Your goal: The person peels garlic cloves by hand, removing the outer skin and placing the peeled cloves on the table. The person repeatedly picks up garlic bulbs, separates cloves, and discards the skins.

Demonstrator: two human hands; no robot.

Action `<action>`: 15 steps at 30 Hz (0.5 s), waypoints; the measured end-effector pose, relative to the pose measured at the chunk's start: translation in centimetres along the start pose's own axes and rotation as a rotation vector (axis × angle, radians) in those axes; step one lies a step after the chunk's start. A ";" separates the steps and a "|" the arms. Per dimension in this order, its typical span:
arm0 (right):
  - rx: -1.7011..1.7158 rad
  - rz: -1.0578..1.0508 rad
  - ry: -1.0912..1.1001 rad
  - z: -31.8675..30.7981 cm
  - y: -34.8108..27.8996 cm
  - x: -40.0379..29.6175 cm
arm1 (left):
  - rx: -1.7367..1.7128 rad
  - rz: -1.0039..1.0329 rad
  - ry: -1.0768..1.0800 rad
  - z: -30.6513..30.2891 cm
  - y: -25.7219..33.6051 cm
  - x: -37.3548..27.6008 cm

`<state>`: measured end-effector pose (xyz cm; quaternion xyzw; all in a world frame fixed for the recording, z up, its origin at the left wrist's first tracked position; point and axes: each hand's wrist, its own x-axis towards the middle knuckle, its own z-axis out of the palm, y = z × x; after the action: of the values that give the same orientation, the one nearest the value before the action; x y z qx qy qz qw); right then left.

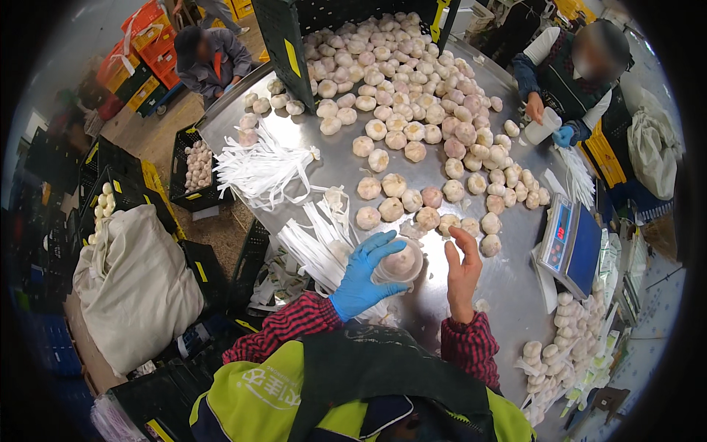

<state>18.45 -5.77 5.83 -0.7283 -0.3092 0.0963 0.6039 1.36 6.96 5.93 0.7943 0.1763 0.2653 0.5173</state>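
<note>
My left hand [363, 274], in a blue glove, grips a clear plastic cup [411, 266] from its left side. Inside the cup, near its mouth, sits a garlic bulb [399, 259]. My right hand [463, 271] is bare and raised just right of the cup, fingers apart, with nothing in it. Beyond both hands, loose garlic bulbs [391, 210] stand in short rows on the steel table [342, 160]. Some papery garlic skin [411, 229] lies just past the cup. White mesh strips [315, 248] are spread to the left of my left hand.
A digital scale [571, 243] stands at right, near netted garlic [569, 331]. A large garlic heap [397, 72] spills from a tipped dark crate [284, 50]. Across the table a person [580, 83] holds a white cup [543, 126]. Another person [212, 61] is at far left. Crates [193, 166] line the left.
</note>
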 end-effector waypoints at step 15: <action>-0.765 -0.080 -0.422 12.9 6.5 11.9 | -0.128 -0.061 -0.245 0.3 -4.1 1.7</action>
<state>23.40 11.00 -0.73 -0.8512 -0.4674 0.0981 0.2176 2.90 9.31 2.53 0.7803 0.1185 0.1611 0.5926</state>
